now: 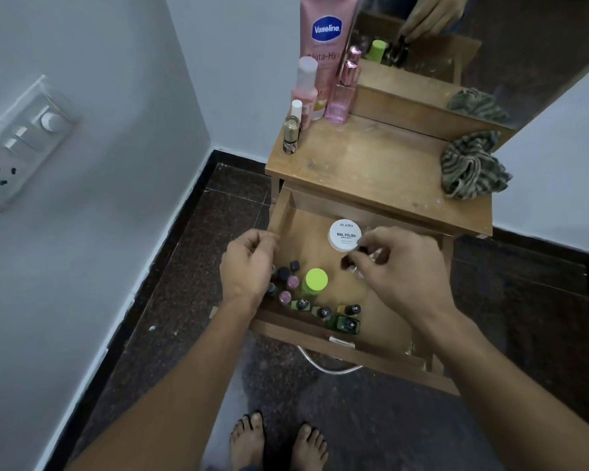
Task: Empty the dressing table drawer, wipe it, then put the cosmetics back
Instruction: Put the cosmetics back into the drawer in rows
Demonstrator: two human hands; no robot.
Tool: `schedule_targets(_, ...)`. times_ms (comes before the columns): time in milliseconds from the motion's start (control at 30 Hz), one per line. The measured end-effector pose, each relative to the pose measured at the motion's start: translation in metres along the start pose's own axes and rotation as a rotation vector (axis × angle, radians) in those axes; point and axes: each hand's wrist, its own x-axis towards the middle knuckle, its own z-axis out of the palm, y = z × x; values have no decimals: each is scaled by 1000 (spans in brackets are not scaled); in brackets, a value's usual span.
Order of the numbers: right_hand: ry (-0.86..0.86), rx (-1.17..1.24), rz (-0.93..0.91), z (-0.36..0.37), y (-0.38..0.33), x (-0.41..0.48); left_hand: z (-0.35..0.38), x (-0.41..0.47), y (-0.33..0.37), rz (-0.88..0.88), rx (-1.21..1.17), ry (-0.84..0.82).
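Observation:
The wooden drawer (284,212) of the dressing table (371,164) is pulled out below me. Inside lie a white round nail polish remover tub (344,234), a lime-green capped bottle (315,281) and several small nail polish bottles (320,312) along the front and left. My right hand (398,266) hovers over the drawer's middle and pinches a small dark-capped bottle (349,260) with its fingertips. Over the drawer's left wall, my left hand (249,263) has its fingers loosely curled and holds nothing visible.
On the table top stand a pink Vaseline tube (325,35), pink bottles (342,93) and a gold-capped bottle (291,134) at the back left. A striped green cloth (470,168) lies at the right. A mirror rises behind. Walls flank the table; a switchboard (21,144) is on the left wall.

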Motion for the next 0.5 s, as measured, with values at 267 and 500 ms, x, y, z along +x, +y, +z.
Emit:
schedule_targets(267, -129, -38, 25, 32, 14, -29, -1, 0, -2, -1, 6, -2)
schedule_targets(500, -174, -121, -33, 46, 16, -32, -1, 2, -3, 9, 9, -2)
